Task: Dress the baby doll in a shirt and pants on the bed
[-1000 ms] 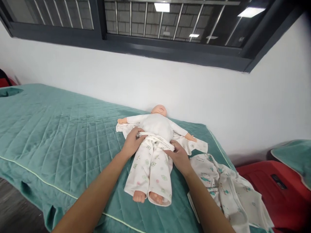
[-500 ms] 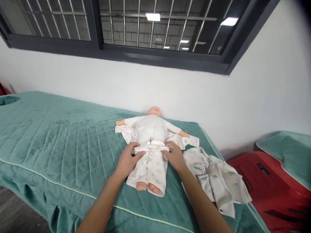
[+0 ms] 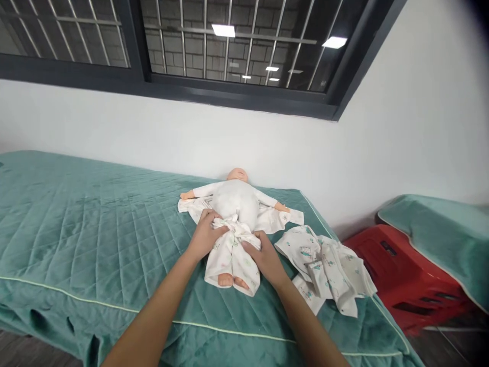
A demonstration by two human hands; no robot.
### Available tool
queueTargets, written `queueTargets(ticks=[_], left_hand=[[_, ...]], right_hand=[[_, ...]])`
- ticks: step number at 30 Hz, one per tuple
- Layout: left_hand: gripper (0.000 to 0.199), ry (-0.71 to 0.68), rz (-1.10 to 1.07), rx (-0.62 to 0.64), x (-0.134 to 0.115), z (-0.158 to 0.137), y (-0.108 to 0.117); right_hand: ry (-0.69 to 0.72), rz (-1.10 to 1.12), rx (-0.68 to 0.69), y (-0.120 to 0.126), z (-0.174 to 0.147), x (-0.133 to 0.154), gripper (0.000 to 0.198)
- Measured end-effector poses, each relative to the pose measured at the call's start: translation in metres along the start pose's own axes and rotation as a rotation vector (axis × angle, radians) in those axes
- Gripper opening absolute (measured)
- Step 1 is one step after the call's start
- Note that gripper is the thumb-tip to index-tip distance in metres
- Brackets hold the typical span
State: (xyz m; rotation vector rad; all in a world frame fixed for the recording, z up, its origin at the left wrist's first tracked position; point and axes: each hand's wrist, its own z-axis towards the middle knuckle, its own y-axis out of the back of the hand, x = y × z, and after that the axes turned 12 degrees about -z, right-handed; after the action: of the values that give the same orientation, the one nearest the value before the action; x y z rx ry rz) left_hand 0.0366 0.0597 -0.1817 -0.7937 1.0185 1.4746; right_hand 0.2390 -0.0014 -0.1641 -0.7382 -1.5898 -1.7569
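A baby doll (image 3: 235,198) with a white cloth body lies on its back, head toward the wall, arms spread. White printed baby pants (image 3: 232,260) cover its legs, and its feet show at the cuffs. My left hand (image 3: 206,235) is closed on the waistband at the doll's hip. On the other side, lower down, my right hand (image 3: 266,256) grips the pants between thumb and fingers. The waistband is bunched and slanted, higher on the left. An opened baby top (image 3: 271,220) lies spread beneath the doll's back and arms.
A second printed baby garment (image 3: 324,267) lies crumpled to the right on the green quilted bed cover (image 3: 126,244). Beyond the bed's right edge stands a red plastic chair or stool (image 3: 397,270) partly under green cloth (image 3: 443,239). The white wall (image 3: 171,132) and barred window are behind.
My left hand has pulled its side of the waistband up toward the doll's belly. My right hand sits lower on the pants, and the waistband has gone from level to slanted. The view has shifted right.
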Motion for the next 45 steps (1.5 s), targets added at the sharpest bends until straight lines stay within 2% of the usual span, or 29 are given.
queueTargets(ticks=[3,6,9,12,15,16,19,20,22,27,32,38,41,43,45], left_hand=[[0.018,0.017,0.001,-0.064,0.002,0.003,-0.002],[0.018,0.034,0.006,-0.091,0.001,-0.010,-0.001],[0.019,0.042,0.043,-0.033,-0.007,-0.036,0.004],[0.029,0.060,0.109,0.046,-0.016,-0.064,0.010],[0.028,0.050,0.097,0.108,-0.015,-0.084,0.013],[0.036,0.037,0.077,0.131,-0.013,-0.089,0.014],[0.083,-0.033,0.055,0.182,-0.003,-0.097,0.015],[0.093,-0.055,0.074,0.196,0.000,-0.099,0.015],[0.098,-0.085,0.141,0.228,0.003,-0.100,0.016],[0.074,-0.120,0.286,0.281,-0.011,-0.098,0.018],[0.046,-0.058,0.385,0.334,-0.046,-0.094,0.024],[0.035,0.155,0.486,0.338,-0.076,-0.102,0.030],[0.031,0.249,0.404,0.320,-0.088,-0.112,0.035],[0.027,0.304,0.283,0.386,-0.099,-0.116,0.042],[0.021,0.342,0.190,0.509,-0.114,-0.115,0.052]], right_hand=[[-0.030,-0.004,-0.020,-0.005,0.009,0.000,0.040],[-0.034,-0.015,-0.023,-0.009,0.010,-0.003,0.040],[-0.014,-0.031,-0.038,-0.011,0.011,-0.005,0.036],[0.012,-0.052,-0.053,-0.012,0.015,-0.005,0.030],[0.030,-0.058,-0.057,-0.013,0.018,-0.004,0.028],[0.028,-0.055,-0.062,-0.012,0.017,-0.003,0.028],[0.001,-0.038,-0.043,-0.008,0.005,-0.003,0.027],[-0.001,-0.029,-0.021,-0.006,-0.003,-0.003,0.026],[0.013,-0.010,0.046,-0.002,-0.022,-0.002,0.026],[0.093,-0.038,0.188,0.006,-0.062,0.006,0.028],[0.166,-0.104,0.307,0.024,-0.059,0.020,0.052],[0.243,-0.273,0.315,0.034,-0.056,0.039,0.028],[0.276,-0.256,0.288,0.039,-0.068,0.053,0.018],[0.297,-0.222,0.325,0.049,-0.078,0.064,0.018],[0.302,-0.197,0.423,0.063,-0.087,0.075,0.022]])
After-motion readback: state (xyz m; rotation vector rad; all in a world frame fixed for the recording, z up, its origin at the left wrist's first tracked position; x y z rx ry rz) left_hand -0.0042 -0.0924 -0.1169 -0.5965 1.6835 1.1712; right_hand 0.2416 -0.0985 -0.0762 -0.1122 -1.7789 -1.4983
